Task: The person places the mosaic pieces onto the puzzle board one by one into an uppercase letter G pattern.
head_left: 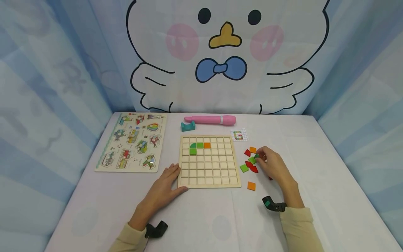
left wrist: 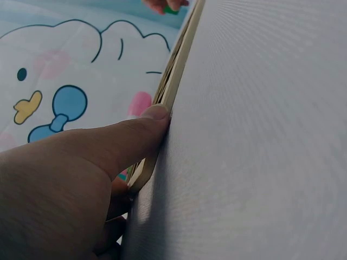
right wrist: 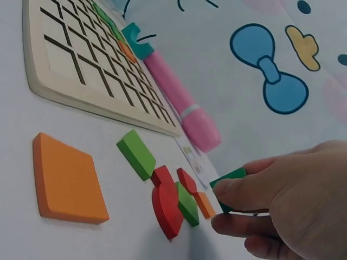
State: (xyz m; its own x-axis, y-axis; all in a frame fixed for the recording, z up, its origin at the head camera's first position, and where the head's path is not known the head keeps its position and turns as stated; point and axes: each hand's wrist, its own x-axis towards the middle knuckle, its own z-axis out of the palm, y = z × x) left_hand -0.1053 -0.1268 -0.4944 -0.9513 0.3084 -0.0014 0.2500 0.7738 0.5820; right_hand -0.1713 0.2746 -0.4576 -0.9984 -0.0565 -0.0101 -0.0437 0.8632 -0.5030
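Note:
My right hand [head_left: 273, 165] pinches a small dark green piece [right wrist: 234, 175] between thumb and fingers, above the loose pieces. Under and beside it lie green squares [head_left: 244, 168], red curved pieces [head_left: 253, 169] and an orange square [head_left: 253, 149]. The wooden grid board [head_left: 209, 187] lies left of these. In its upper left part sit a rounded green piece [head_left: 193, 145], two green squares [head_left: 200, 145] and an orange square [head_left: 206, 145]. My left hand [head_left: 163, 188] rests at the board's near left corner, its thumb straight against the front edge.
A picture puzzle board [head_left: 130, 143] lies at the left. Behind the grid board are a pink pen-shaped toy [head_left: 209, 120], a teal holder [head_left: 188, 126] and a small pattern card [head_left: 239, 135]. Another orange square [head_left: 251, 186] lies nearer the front. Curtains surround the table.

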